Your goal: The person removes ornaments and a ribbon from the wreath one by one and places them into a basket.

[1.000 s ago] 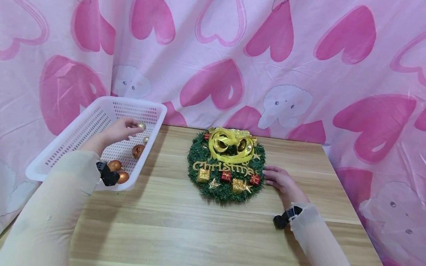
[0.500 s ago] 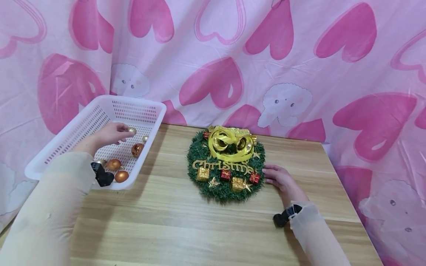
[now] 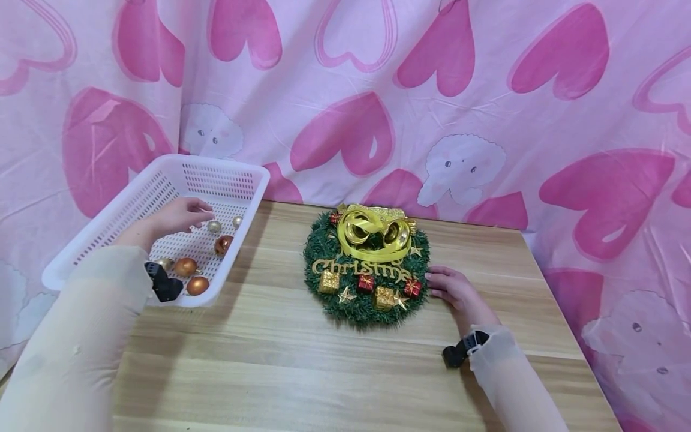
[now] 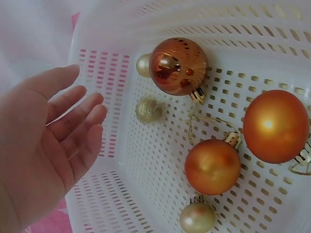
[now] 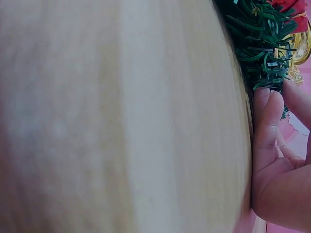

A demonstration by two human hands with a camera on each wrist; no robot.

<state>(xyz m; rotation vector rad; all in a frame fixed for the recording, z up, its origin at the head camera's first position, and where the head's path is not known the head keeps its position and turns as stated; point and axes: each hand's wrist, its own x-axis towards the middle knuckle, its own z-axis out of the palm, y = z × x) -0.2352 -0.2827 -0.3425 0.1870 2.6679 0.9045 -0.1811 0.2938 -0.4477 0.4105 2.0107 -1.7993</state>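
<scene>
Over the white basket my left hand hovers with relaxed fingers and holds nothing. Just below its fingertips a small glittery gold Christmas ball lies on the basket floor; the left wrist view shows a gap between the hand and that ball. A green tinsel Christmas wreath lies flat on the table, bearing gold lettering, small gift boxes, stars, bells and a yellow ribbon. My right hand pinches the wreath's right edge between thumb and fingers, low against the tabletop.
Inside the basket are also a shiny copper ball, two matte orange balls, including one near the wall, and two pale gold balls, one by the orange pair. A pink heart-print curtain hangs behind the wooden table.
My left hand has drawn back to the left and let go of the small gold ball, which now lies in the basket. The right hand and the wreath stay in place.
</scene>
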